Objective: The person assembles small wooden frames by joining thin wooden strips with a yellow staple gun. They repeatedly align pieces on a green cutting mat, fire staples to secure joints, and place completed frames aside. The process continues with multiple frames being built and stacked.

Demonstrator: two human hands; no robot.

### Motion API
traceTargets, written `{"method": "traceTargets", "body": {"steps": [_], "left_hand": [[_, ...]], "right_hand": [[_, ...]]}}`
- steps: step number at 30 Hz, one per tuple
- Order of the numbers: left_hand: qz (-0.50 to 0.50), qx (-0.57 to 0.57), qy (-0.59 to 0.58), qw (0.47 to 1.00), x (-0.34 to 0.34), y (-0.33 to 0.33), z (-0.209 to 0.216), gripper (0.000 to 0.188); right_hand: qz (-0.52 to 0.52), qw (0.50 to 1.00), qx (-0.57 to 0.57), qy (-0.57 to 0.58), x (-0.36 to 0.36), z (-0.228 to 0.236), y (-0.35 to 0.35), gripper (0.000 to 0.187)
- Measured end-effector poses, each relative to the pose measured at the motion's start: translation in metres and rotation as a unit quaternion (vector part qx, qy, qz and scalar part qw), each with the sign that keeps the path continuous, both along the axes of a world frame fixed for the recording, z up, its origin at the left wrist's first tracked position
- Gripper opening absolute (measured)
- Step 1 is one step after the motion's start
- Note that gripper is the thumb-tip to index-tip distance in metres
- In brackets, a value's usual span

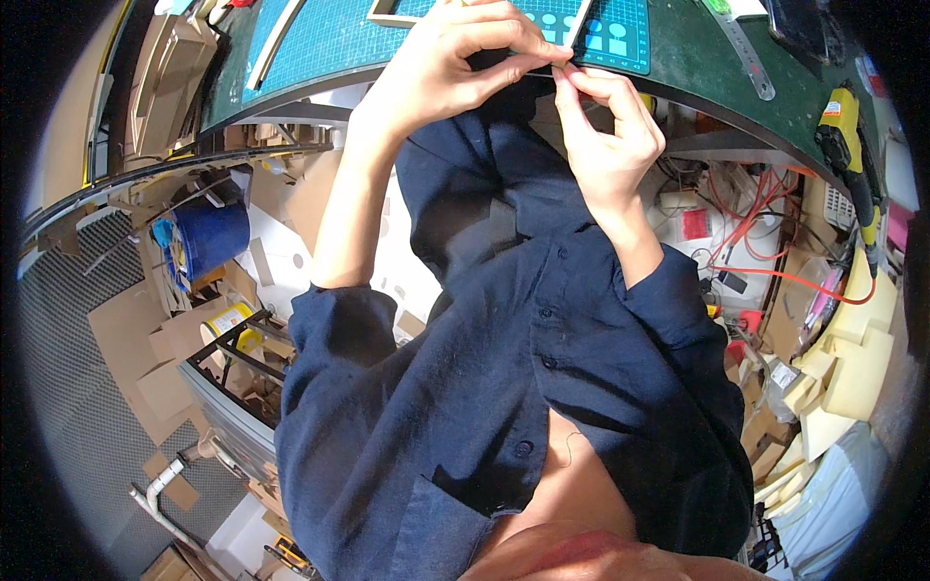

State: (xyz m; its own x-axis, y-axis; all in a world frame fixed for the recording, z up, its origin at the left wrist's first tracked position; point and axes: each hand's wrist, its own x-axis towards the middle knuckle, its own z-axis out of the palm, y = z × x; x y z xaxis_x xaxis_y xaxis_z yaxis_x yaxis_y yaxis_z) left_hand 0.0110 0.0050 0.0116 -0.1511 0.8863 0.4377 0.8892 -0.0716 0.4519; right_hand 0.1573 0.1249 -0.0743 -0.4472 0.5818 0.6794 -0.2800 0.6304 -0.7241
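My left hand [455, 58] and my right hand [605, 126] meet at the near edge of a green workbench [697, 53]. Both pinch a thin dark strip or wire [542, 72] held level between thumbs and forefingers. The strip is very slim and partly hidden by my fingers. Just beyond the hands lies a teal cutting mat [339, 34] with a pale wooden frame [392, 16] on it. My dark blue shirt fills the lower middle of the view.
A metal ruler [751, 58] lies on the bench at right, and a yellow and black tool [848, 131] hangs off its right edge. Below are orange cables [765, 213], a blue bucket [208, 237], cardboard scraps [145, 339] and foam pieces [852, 373].
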Motion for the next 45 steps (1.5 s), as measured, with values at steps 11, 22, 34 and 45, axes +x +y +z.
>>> {"method": "traceTargets", "body": {"steps": [11,22,34,45], "left_hand": [[-0.020,-0.009,-0.047,0.999,-0.002,-0.001,0.003,0.023],[0.037,0.022,-0.143,0.989,0.008,0.002,0.000,0.015],[0.020,-0.006,0.029,0.999,0.002,-0.001,0.004,0.015],[0.002,-0.010,0.010,1.000,-0.001,0.001,0.002,0.011]], "right_hand": [[0.020,0.998,-0.038,-0.049,0.008,0.013,0.005,0.016],[0.026,0.997,-0.077,0.012,-0.004,0.001,-0.004,0.013],[0.030,0.995,-0.098,0.019,-0.005,-0.004,-0.005,0.014],[0.041,0.995,-0.084,0.022,-0.004,-0.005,-0.001,0.015]]}}
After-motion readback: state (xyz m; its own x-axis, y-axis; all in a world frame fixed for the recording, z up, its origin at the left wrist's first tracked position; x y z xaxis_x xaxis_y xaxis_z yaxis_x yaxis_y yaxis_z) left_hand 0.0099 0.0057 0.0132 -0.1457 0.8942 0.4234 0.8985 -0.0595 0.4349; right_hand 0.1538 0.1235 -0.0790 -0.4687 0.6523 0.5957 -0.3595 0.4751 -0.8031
